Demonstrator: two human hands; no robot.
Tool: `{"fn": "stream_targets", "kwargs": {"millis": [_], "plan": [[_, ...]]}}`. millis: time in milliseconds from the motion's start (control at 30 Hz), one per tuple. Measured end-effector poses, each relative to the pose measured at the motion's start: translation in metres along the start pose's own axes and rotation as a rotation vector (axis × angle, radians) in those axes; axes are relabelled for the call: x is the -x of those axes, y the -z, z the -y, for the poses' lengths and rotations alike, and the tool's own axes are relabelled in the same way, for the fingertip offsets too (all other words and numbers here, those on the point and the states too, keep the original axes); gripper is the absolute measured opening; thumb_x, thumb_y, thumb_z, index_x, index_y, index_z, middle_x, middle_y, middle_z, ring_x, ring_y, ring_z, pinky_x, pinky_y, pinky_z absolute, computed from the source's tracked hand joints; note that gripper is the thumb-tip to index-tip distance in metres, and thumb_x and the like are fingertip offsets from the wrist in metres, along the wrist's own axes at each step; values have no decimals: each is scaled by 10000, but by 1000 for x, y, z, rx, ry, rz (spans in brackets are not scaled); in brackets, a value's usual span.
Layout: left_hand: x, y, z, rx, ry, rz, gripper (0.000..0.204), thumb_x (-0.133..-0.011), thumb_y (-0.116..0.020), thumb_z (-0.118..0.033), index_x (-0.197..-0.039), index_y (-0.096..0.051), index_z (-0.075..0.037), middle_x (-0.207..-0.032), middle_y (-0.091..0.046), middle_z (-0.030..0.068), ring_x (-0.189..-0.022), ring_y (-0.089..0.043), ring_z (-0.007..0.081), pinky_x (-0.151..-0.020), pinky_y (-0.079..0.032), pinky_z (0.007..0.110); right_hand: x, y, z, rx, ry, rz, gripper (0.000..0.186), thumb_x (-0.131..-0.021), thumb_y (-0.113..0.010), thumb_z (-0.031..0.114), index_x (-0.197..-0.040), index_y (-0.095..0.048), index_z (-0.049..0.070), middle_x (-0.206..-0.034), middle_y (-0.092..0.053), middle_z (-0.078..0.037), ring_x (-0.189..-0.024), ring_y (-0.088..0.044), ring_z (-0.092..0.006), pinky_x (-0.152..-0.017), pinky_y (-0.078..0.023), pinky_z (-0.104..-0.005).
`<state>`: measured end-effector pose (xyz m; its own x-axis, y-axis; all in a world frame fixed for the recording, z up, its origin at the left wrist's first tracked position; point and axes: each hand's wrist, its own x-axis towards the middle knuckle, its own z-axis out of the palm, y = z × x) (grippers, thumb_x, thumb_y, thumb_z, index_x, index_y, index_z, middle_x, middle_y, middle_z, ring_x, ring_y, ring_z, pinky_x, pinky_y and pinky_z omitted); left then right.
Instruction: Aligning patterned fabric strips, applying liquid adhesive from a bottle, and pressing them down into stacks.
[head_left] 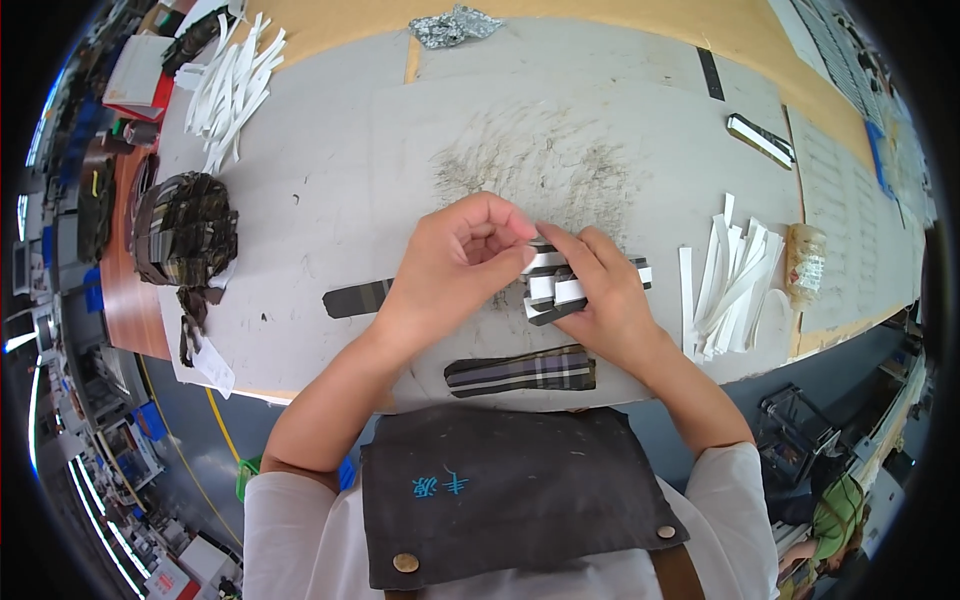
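Observation:
In the head view, my right hand [605,305] grips a small bundle of dark striped fabric pieces with white strips [555,288]. Curled and pinched, my left hand [455,265] meets this bundle at its upper left; whatever its fingertips hold is too small to make out. A folded plaid fabric strip [520,372] lies below my hands. A dark fabric strip [355,298] extends out from under my left hand. Right of the bundle lies a loose pile of white strips [730,280].
The grey-topped table [300,140] carries white strips [225,85], a crumpled plaid fabric pile [180,230], crumpled foil [455,27], a narrow strip piece [760,142] and a tan cylindrical roll [805,265]. At lower right, a person in green [835,515] is beside another workstation.

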<state>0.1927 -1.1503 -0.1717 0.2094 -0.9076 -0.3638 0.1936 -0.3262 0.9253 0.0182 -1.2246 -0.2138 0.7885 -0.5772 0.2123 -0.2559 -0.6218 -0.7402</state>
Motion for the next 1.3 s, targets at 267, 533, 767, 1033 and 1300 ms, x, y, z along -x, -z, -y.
{"fn": "stream_targets", "kwargs": {"millis": [267,533,767,1033,1300], "plan": [[-14,-23,-16,373,-38,186,121,-872,-628,-18,-991,-603,-19,-881,-619,12,-810,-556,60,-736,-463,219,-6,41,10,-297,-267,-200,256,-824,-642,112,-1066,-622,30,-845,-573,-49,-719,-571,-186,-652,-465,-283],[-6,-30,11,-114,-267,120,163,-862,-679,-103,-978,-620,-5,-787,-605,7,-715,-520,59,-650,-427,206,-8,54,-4,-1563,-593,-178,267,-964,-518,261,-1069,-603,30,-918,-600,-38,-865,-576,-129,-771,-484,-290],[2,-34,21,-174,-148,132,79,-888,-635,-52,-934,-600,3,-854,-602,-8,-768,-535,55,-727,-436,215,-13,50,-2,-1728,-563,-236,176,-935,-526,198,-1053,-552,69,-866,-541,-56,-891,-548,-188,-838,-466,-348],[15,5,36,-237,-205,-3,70,-879,-635,-70,-893,-614,-5,-771,-617,9,-690,-520,73,-658,-446,226,-39,166,-120,654,-99,-421,216,-812,-685,87,-1005,-603,32,-913,-608,-68,-801,-597,-254,-713,-471,-309],[41,33,25,-619,-298,-161,127,-814,-649,33,-934,-642,-5,-805,-602,32,-726,-546,92,-626,-424,234,-25,177,-143,792,62,-215,359,-785,-705,106,-1133,-619,81,-1133,-604,-101,-996,-574,-273,-831,-466,-348]]}}
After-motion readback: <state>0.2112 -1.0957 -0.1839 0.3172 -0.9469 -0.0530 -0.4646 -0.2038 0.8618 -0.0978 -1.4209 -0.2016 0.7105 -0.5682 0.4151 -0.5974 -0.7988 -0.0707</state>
